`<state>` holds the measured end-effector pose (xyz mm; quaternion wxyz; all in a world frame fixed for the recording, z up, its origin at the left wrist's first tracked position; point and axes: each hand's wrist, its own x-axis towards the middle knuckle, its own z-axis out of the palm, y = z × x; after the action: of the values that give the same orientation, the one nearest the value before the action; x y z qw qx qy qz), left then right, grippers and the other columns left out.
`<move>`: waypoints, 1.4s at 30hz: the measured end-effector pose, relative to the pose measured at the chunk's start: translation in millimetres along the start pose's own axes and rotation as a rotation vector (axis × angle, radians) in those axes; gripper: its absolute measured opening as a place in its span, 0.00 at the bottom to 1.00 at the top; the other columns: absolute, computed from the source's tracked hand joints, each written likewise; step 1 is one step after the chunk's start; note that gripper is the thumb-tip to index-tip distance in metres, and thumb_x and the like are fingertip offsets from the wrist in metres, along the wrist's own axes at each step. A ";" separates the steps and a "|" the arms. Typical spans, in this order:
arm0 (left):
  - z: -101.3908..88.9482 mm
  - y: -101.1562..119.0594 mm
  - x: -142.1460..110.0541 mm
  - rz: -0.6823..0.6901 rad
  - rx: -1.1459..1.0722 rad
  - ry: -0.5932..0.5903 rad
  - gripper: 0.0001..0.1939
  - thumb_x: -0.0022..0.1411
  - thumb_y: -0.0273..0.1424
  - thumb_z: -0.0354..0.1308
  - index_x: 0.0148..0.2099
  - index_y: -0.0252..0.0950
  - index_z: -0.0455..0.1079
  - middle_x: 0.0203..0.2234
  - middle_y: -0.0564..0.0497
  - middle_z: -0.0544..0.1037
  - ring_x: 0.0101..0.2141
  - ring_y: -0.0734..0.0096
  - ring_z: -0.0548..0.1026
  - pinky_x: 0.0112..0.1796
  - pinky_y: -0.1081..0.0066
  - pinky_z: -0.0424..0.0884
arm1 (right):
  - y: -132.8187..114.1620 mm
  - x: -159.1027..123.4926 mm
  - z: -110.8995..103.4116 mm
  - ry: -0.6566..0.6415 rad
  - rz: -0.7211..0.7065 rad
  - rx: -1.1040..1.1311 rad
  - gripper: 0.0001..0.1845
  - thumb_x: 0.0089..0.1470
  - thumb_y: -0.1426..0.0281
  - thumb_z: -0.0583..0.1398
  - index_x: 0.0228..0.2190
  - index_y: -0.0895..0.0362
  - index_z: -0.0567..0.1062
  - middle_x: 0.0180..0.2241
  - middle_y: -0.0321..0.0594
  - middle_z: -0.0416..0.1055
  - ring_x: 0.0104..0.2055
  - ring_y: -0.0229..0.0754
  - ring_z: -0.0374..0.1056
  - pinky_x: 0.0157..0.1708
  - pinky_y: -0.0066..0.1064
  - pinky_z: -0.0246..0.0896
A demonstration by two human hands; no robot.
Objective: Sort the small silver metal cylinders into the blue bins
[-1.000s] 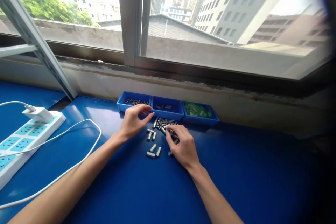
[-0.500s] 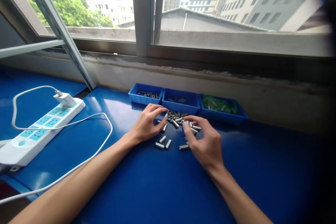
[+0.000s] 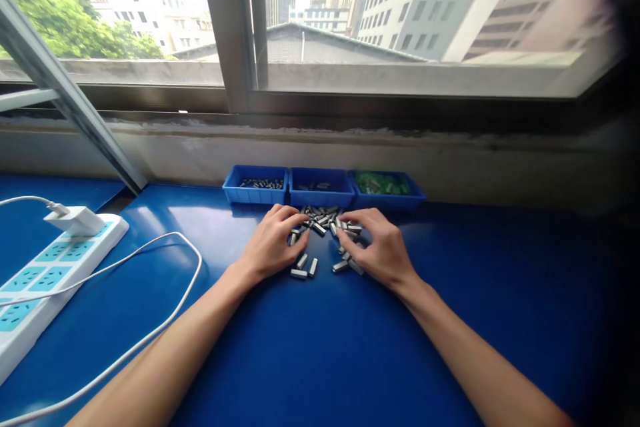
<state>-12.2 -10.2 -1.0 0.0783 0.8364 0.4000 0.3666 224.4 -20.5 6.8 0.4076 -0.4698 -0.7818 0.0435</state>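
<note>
Small silver metal hex standoffs (image 3: 319, 229) lie in a loose pile on the blue tabletop, between my two hands. My left hand (image 3: 270, 243) rests at the pile's left side, thumb and fingers apart in a curve, with standoffs showing in the gap. On the right side, my right hand (image 3: 383, 247) has its thumb and index fingertips at the standoffs, slightly apart; some pieces show between them, and no firm grip is visible. Several standoffs lie nearer me, in front of the pile. The other fingers of both hands are partly hidden.
Behind the pile stand three joined blue bins: the left bin (image 3: 255, 196) holds small metal parts, the middle bin (image 3: 320, 199) a few pieces, the right bin (image 3: 387, 201) green material. At left are a white power strip (image 3: 65, 267), a cable (image 3: 170, 320) and a metal frame bar (image 3: 85, 107).
The view has turned to the right. My right hand has moved inward, closer to my left hand and the pile. My left hand stays at the pile's left side.
</note>
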 end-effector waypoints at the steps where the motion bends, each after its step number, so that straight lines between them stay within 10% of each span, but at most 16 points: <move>1: 1.0 -0.2 0.0 -0.003 0.010 -0.014 0.13 0.67 0.32 0.57 0.53 0.38 0.75 0.45 0.43 0.77 0.47 0.57 0.72 0.50 0.56 0.73 | -2.8 0.3 2.1 -0.022 -0.017 -0.013 0.07 0.56 0.67 0.63 0.38 0.54 0.78 0.39 0.44 0.78 0.43 0.50 0.72 0.47 0.43 0.68; 7: -2.8 6.4 -1.9 -0.013 0.086 -0.065 0.18 0.69 0.39 0.55 0.54 0.35 0.75 0.47 0.40 0.74 0.47 0.55 0.71 0.51 0.54 0.71 | -14.6 1.1 11.2 -0.157 -0.041 -0.057 0.07 0.59 0.67 0.61 0.38 0.55 0.79 0.40 0.45 0.75 0.45 0.50 0.69 0.48 0.45 0.66; 12: -11.5 12.0 -7.0 0.068 0.075 -0.264 0.42 0.54 0.60 0.62 0.65 0.44 0.67 0.59 0.39 0.67 0.56 0.45 0.65 0.58 0.45 0.63 | -8.9 1.3 -10.9 -0.149 -0.040 -0.021 0.13 0.61 0.60 0.61 0.43 0.54 0.78 0.43 0.45 0.74 0.48 0.49 0.69 0.51 0.43 0.66; 18: -8.5 11.2 -7.3 0.028 0.161 -0.271 0.41 0.57 0.60 0.60 0.66 0.47 0.65 0.61 0.39 0.64 0.59 0.42 0.62 0.58 0.43 0.62 | 12.1 -2.3 -43.9 -0.432 -0.011 -0.069 0.46 0.41 0.43 0.70 0.59 0.46 0.70 0.55 0.46 0.66 0.47 0.51 0.72 0.44 0.41 0.72; 25: -4.3 9.4 -6.5 0.066 0.209 -0.198 0.20 0.71 0.43 0.52 0.61 0.44 0.70 0.56 0.40 0.68 0.55 0.51 0.65 0.55 0.49 0.65 | 20.2 0.4 -58.9 -0.446 0.159 0.208 0.27 0.49 0.56 0.69 0.49 0.53 0.78 0.47 0.45 0.75 0.29 0.36 0.70 0.31 0.31 0.71; 32: 0.1 26.2 -3.7 0.210 0.128 -0.230 0.25 0.67 0.45 0.58 0.62 0.44 0.68 0.59 0.40 0.69 0.59 0.49 0.64 0.57 0.49 0.64 | 10.5 -0.7 -58.5 -0.581 0.230 0.336 0.13 0.50 0.67 0.66 0.39 0.56 0.81 0.38 0.40 0.76 0.28 0.36 0.73 0.29 0.28 0.71; 42: 8.6 20.5 -3.2 0.232 0.120 -0.142 0.11 0.70 0.37 0.57 0.49 0.38 0.75 0.43 0.43 0.78 0.48 0.57 0.70 0.49 0.58 0.70 | -3.3 -5.3 -23.2 -0.355 0.271 0.402 0.09 0.54 0.63 0.65 0.30 0.57 0.80 0.32 0.41 0.79 0.33 0.43 0.77 0.36 0.34 0.74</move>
<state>4.8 -24.9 -0.3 0.0133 0.9039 0.3153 0.2886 239.0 -33.7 20.6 0.3400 -0.4649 -0.7467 0.3327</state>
